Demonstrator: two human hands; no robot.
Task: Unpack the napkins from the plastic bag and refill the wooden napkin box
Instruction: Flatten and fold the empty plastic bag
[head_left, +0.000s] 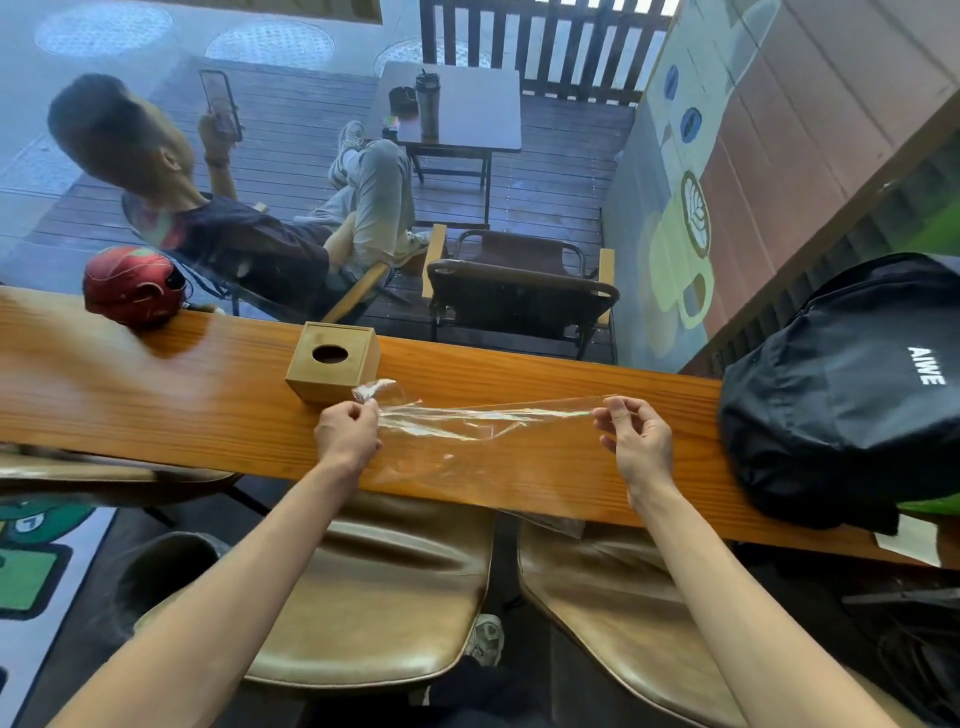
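A clear plastic bag (483, 436) is stretched flat over the wooden counter (156, 395), its lower edge hanging past the counter's near side. My left hand (347, 434) pinches the bag's crumpled left end. My right hand (636, 441) pinches its right end between thumb and fingers. The bag looks see-through with no napkins visible inside. The wooden napkin box (332, 361), a small cube with an oval hole in its lid, stands just behind my left hand. No napkins show through the hole.
A black backpack (841, 384) lies on the counter at the right. A red helmet (134, 287) rests at the counter's far left. Two tan stools (384, 597) stand below. Behind the window glass, a person sits in a chair holding a phone.
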